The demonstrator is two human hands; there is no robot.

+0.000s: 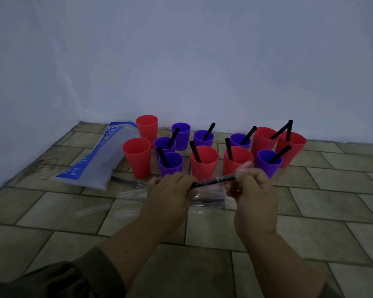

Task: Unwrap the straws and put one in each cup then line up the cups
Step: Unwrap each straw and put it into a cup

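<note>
Several red and purple cups stand on the tiled floor near the wall. Most hold a black straw, such as the front red cup (204,163). Two red cups at the left, one nearer (137,157) and one behind it (147,128), show no straw, and neither does the rear purple cup (181,135). My left hand (170,191) and my right hand (253,186) both grip a black wrapped straw (213,181) held level in front of the cups. My right fingers pinch the wrapper's end, which is blurred.
A blue and white plastic bag (99,160) lies at the left by the wall. Clear empty wrappers (121,203) and more wrapped straws (209,200) lie on the floor under my hands. Another straw (125,181) lies near the bag.
</note>
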